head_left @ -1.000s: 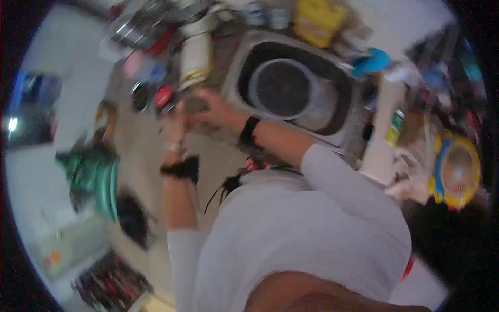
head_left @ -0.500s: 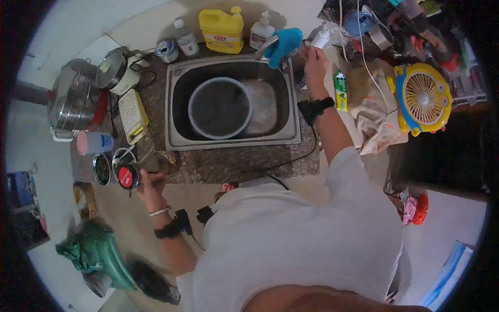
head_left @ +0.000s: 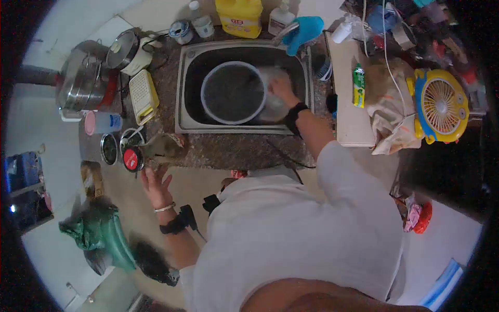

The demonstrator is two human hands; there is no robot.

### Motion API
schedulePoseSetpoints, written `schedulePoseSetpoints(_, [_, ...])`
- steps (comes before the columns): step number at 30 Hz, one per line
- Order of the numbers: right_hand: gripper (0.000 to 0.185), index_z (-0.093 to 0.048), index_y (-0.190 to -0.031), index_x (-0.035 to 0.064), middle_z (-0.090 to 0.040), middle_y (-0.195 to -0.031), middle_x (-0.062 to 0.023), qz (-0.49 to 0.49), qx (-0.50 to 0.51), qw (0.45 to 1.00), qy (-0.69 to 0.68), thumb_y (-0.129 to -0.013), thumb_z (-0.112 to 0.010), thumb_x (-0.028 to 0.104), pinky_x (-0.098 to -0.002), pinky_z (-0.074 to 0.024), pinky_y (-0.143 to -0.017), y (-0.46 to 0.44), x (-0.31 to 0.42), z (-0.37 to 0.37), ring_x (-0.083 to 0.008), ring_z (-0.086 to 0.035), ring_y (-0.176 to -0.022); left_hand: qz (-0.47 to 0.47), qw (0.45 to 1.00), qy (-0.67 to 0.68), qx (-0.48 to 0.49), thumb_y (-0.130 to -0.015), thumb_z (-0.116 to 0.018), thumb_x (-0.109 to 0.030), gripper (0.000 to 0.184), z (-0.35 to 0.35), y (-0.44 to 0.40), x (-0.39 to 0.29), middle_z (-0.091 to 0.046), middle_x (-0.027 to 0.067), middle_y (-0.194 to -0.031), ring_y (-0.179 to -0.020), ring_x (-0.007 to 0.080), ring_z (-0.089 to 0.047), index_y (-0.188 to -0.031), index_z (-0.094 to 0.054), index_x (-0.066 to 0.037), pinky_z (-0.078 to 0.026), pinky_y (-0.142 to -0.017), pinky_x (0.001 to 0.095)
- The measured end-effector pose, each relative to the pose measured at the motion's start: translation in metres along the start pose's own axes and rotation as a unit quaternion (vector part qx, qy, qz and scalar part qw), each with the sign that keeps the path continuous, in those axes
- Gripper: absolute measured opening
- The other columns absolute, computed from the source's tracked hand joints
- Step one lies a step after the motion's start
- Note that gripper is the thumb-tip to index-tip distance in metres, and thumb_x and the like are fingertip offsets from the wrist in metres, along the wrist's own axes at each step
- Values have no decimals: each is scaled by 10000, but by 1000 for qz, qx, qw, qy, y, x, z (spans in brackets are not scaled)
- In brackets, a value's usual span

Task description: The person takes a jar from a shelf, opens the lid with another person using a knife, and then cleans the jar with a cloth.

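My left hand (head_left: 157, 188) is at the counter's front edge with its fingers spread, just below a jar with a red lid (head_left: 133, 158). A crumpled brownish plastic bag (head_left: 163, 146) lies beside that jar. My right hand (head_left: 281, 87) reaches down into the right part of the steel sink (head_left: 239, 128), its fingers smeared by motion; what they touch cannot be made out. Next to it in the sink stands a round, pale-rimmed basin (head_left: 263, 99) with a dark inside. A blue cover (head_left: 306, 32) hangs over the faucet above.
Two open jars (head_left: 108, 149) and a pink-lidded cup (head_left: 106, 123) stand at the left, near a yellow-framed grater (head_left: 143, 96). A yellow jug (head_left: 239, 21) and bottles line the wall. At the right are a green tube (head_left: 358, 86), a cloth and a yellow fan (head_left: 442, 106).
My right hand has come down from beside the faucet into the sink. My left hand has drawn back from the red-lidded jar and its fingers have spread. The view has shifted slightly.
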State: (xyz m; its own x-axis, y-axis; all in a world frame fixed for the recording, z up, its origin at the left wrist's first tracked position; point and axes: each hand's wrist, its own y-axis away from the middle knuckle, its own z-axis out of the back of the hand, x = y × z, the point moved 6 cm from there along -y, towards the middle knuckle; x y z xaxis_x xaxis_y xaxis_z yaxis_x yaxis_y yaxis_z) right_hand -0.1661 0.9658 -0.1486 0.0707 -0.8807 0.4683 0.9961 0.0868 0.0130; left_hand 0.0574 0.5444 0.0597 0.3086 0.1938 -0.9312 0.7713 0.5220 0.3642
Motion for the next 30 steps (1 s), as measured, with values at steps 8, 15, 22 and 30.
schedulePoseSetpoints(8, [223, -607, -822, 27, -588, -849, -180, -100, 172, 976, -87, -688, -587, 203, -365, -435, -705, -7, 72, -62, -303, -566, -791, 4, 997, 35, -62, -811, -486, -326, 555, 45, 13, 8, -541, 115, -941, -880, 233, -517, -1241, -234, -83, -409, -708, 376])
schedulePoseSetpoints(15, [421, -493, -1073, 80, -418, -1158, -157, -22, 171, 982, 76, -676, -583, 186, -400, -421, -782, -29, 115, -69, -327, -410, -1054, 46, 990, 52, -119, -816, -480, -317, 486, 81, 35, 31, -547, 112, -921, -845, 223, -528, -1202, -308, -78, -419, -674, 344])
schedulePoseSetpoints(22, [341, -560, -983, 66, -441, -1144, -152, -72, 179, 955, 224, -673, -548, 208, -413, -422, -790, -35, 75, -65, -321, -418, -1054, 80, 986, 58, -136, -814, -482, -303, 474, 86, 42, 39, -546, 107, -939, -856, 217, -531, -1196, -328, -69, -426, -692, 336])
schedulePoseSetpoints(30, [209, -605, -798, 18, -574, -818, -192, 9, 124, 991, 58, -688, -475, 140, -412, -444, -691, -33, 44, -78, -334, -545, -801, 38, 995, -25, -89, -813, -479, -219, 426, 58, 18, 25, -553, 112, -938, -856, 211, -546, -1181, -354, -43, -444, -654, 281])
